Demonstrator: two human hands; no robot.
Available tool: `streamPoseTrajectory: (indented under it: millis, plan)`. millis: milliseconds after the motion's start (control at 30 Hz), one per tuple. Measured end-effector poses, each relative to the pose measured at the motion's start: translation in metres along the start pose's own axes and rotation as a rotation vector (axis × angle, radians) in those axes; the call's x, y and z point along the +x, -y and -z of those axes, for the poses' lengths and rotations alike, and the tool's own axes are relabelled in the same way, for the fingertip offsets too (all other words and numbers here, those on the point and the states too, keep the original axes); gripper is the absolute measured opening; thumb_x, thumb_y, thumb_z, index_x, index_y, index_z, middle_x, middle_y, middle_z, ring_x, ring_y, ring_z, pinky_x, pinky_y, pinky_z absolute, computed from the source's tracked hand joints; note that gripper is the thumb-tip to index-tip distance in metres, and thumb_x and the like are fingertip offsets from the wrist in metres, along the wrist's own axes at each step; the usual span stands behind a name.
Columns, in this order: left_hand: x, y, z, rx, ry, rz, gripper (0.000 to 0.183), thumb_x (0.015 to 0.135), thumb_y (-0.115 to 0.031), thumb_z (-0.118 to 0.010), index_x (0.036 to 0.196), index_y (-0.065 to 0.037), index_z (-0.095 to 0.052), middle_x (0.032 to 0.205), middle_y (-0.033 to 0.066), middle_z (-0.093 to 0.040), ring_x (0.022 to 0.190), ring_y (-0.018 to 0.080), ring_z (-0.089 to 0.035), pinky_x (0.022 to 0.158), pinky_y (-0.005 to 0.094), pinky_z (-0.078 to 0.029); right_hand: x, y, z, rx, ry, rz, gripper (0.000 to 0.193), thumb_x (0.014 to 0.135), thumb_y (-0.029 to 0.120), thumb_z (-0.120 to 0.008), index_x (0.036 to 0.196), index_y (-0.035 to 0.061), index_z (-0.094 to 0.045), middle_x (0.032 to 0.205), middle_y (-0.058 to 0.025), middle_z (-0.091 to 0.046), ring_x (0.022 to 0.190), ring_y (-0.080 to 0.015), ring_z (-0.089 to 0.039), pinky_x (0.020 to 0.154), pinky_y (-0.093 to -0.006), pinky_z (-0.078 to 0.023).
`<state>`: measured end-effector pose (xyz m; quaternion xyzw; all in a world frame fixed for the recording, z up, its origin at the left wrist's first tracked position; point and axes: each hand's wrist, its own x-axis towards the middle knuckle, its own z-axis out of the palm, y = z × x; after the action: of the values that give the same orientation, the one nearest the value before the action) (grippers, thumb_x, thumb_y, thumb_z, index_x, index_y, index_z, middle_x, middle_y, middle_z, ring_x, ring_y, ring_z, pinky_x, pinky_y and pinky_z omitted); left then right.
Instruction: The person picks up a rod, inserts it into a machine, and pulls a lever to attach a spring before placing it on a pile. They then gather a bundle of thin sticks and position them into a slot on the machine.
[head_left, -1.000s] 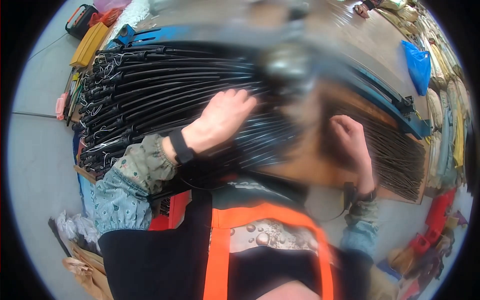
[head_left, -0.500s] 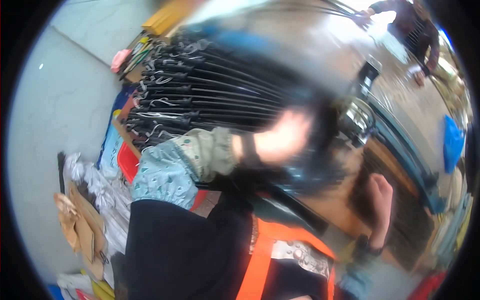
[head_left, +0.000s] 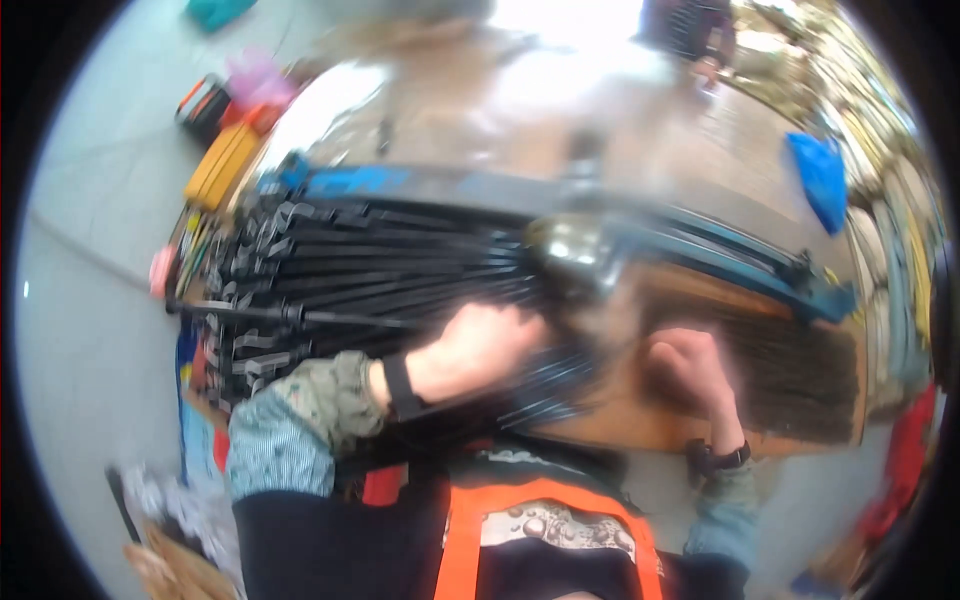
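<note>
My left hand (head_left: 480,350) is closed, knuckles up, over the near side of a heap of long black rods (head_left: 380,240) with pale grey bits at their left ends. One thin black rod with a thicker collar (head_left: 292,314) lies across the others, sticks out past them on the left and runs to this hand, which appears to grip it. Its right end is hidden. My right hand (head_left: 690,365) is closed, fingers curled, above the left part of a dark bundle of thin strips (head_left: 780,370). Anything inside its fingers is hidden. Blur softens both hands.
Behind the hands stands a shiny metal fixture (head_left: 578,250), blurred, on a long blue-grey rail (head_left: 730,250). A brown board (head_left: 610,425) lies beneath. A yellow box (head_left: 222,165) sits far left, a blue bag (head_left: 818,180) far right. Another person's hand (head_left: 707,72) shows at the far edge.
The view has turned, so the bench lies more level. My left hand has gone from blurred and spread to closed, and a collared rod now crosses the heap. My right hand stays closed near the strips.
</note>
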<state>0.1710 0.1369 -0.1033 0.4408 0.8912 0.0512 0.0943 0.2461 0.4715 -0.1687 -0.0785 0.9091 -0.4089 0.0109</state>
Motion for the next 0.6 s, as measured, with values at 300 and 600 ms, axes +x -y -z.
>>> streamPoseTrajectory:
  millis: [300, 600]
  plan:
    - [0.05, -0.07, 0.012, -0.059, -0.042, -0.183, 0.028, 0.096, -0.025, -0.055, 0.12, -0.012, -0.06, 0.076, 0.0158, -0.062, 0.061, 0.0337, -0.062, 0.053, 0.0451, -0.049, -0.045, 0.017, 0.015, 0.141, -0.284, 0.121, 0.016, 0.088, 0.016, -0.069, 0.099, 0.0061, -0.073, 0.071, -0.0084, -0.065, 0.064, -0.0188, -0.06, 0.062, -0.0299, -0.048]
    - [0.074, -0.076, 0.015, -0.037, -0.299, -0.347, 0.019, 0.092, -0.027, -0.062, 0.106, -0.014, -0.063, 0.065, 0.0069, -0.057, 0.051, 0.026, -0.061, 0.041, 0.0384, -0.047, -0.048, 0.001, 0.0, 0.439, -0.619, -0.045, 0.019, 0.09, 0.02, -0.069, 0.099, 0.0037, -0.073, 0.066, -0.0038, -0.06, 0.063, -0.0121, -0.056, 0.059, -0.0274, -0.045]
